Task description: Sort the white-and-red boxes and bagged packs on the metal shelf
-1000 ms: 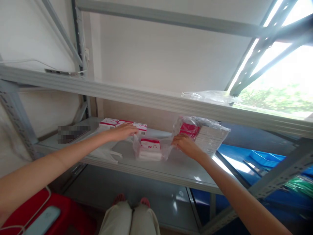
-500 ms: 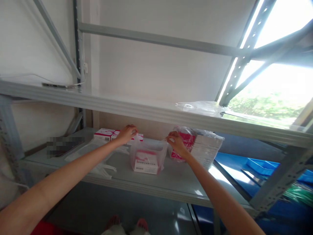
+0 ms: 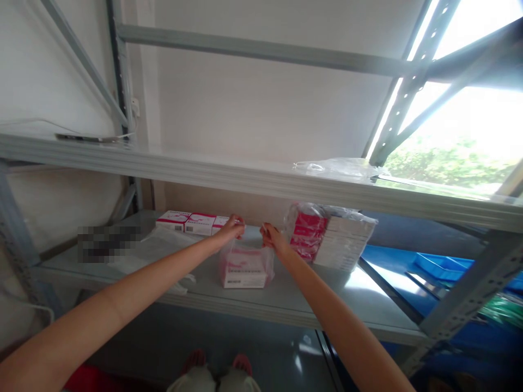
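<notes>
A thin, see-through plastic bag [image 3: 268, 260] stands on the lower shelf, around a white and pink box [image 3: 244, 275]. My left hand [image 3: 233, 227] pinches the bag's top on the left. On the right, my right hand [image 3: 271, 236] is closed on the other side of the bag's top. Both hands are above the box, with a small space between them. Behind my left hand, a row of white and pink boxes [image 3: 199, 223] sits along the back. Flat plastic bags [image 3: 157, 245] lie under my left forearm.
A plastic-wrapped stack of boxes [image 3: 339, 239] stands on the right of the lower shelf [image 3: 294, 299]. The upper shelf's beam [image 3: 245, 177] runs above my hands. On it lie clear plastic [image 3: 339, 167] and a phone [image 3: 85, 138] with a cable. Blue trays [image 3: 441, 267] are farther right.
My hands have come closer together above the box, drawing the bag's top inward. The bag's opening is narrower. The view has shifted slightly.
</notes>
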A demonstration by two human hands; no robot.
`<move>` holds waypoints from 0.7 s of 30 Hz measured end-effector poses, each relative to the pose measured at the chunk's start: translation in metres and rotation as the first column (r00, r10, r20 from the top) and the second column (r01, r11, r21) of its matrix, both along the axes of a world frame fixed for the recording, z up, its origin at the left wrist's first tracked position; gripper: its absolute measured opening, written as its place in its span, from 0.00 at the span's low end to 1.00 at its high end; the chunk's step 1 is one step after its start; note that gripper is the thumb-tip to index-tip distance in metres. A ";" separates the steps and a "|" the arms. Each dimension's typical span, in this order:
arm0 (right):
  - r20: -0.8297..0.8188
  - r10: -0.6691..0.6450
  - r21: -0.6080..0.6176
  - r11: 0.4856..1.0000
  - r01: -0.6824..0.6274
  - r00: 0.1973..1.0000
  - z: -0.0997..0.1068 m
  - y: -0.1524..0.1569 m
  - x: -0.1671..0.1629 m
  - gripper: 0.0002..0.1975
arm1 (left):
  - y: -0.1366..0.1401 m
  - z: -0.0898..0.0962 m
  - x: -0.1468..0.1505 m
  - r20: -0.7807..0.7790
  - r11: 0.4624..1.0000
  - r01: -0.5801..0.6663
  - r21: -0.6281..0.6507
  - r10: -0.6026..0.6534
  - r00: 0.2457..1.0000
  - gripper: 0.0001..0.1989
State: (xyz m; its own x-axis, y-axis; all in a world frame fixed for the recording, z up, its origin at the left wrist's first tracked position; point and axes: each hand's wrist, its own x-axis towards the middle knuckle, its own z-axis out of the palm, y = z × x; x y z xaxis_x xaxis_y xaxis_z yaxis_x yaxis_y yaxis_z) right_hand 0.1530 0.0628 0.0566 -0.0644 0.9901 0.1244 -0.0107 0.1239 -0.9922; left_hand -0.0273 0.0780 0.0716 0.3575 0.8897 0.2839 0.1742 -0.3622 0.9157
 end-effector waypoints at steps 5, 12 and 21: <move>-0.092 -0.021 -0.120 0.993 0.009 0.996 -0.011 -0.001 -0.034 0.16 | -0.016 -0.004 0.019 -0.196 0.966 0.054 0.252 -0.004 0.981 0.06; -0.298 0.082 -0.126 0.984 -0.124 0.951 -0.016 -0.011 -0.050 0.21 | -0.008 -0.001 0.016 -0.194 0.935 -0.117 0.335 0.189 0.962 0.05; 0.076 0.047 0.012 0.999 -0.048 0.996 -0.031 -0.025 -0.053 0.09 | -0.009 0.018 0.014 -0.462 0.940 0.164 0.299 -0.008 0.887 0.03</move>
State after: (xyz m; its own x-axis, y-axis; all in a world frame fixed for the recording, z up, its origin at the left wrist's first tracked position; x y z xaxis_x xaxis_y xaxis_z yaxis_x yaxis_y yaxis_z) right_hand 0.0997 0.0377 0.0259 -0.1212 0.9840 0.1306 0.0581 0.1384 -0.9887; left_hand -0.0129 0.0689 0.0899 0.5858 0.7367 0.3378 0.4908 -0.6541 0.5755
